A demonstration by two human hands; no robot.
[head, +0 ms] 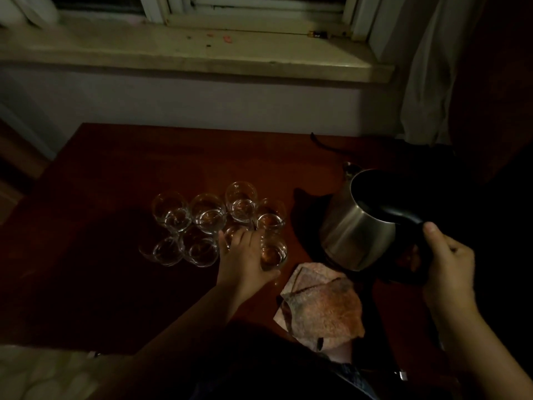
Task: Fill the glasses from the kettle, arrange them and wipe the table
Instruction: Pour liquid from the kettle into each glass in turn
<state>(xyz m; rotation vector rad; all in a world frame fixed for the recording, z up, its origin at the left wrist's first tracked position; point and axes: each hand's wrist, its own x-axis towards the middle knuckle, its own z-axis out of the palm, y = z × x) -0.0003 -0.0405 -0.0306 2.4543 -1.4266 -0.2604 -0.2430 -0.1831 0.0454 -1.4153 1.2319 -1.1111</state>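
Stainless-steel kettle with black handle (357, 226), lid off, tilted beside its dark base on the reddish-brown wooden table (115, 174); right hand (448, 264) wrapped around the handle. Left hand (245, 255) closed around one clear round glass (272, 252) at the edge of the clustered clear glasses (207, 215). Folded pinkish cloth (320, 307) lies nearby.

Steel kettle (359, 226) tilted, lid open; clear glasses (213, 223) clustered left.
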